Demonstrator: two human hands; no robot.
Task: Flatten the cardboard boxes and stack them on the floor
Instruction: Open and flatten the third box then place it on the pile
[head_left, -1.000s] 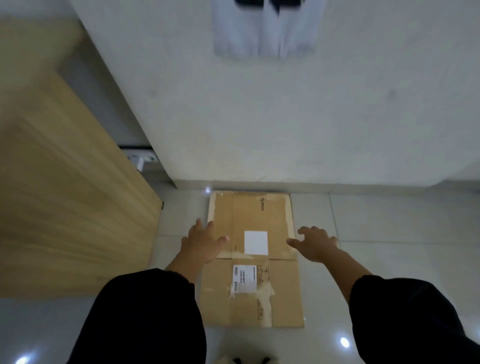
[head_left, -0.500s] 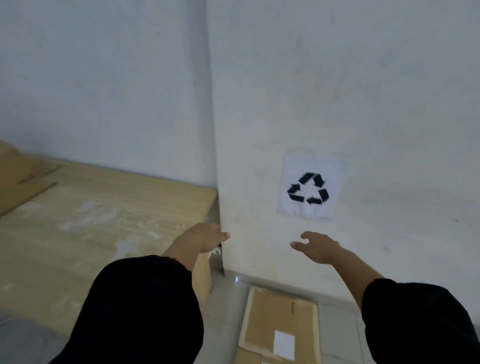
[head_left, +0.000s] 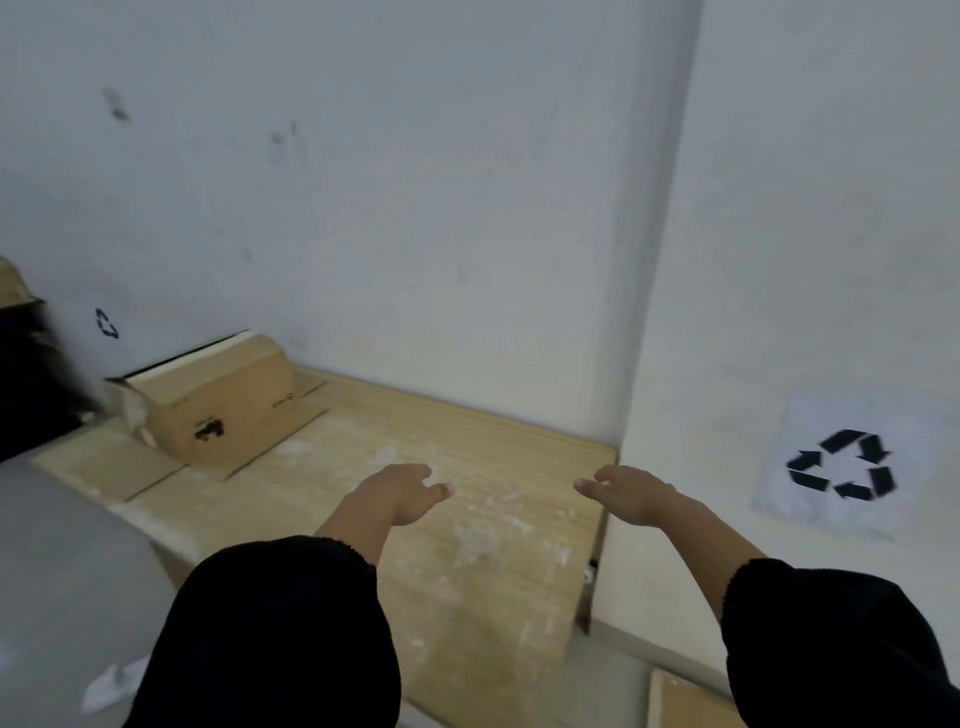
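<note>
The light is dim, flat and cool, giving the white wall (head_left: 415, 208) a grey-blue cast; its source does not show. Shadows are soft and faint. Motion blur smears the left edge, streaking the small recycling sign (head_left: 106, 322), and slightly softens the large recycling sign (head_left: 841, 465). The black sleeves (head_left: 270, 639) lose all detail. The wall corner (head_left: 670, 260) bows from wide-angle distortion.
</note>
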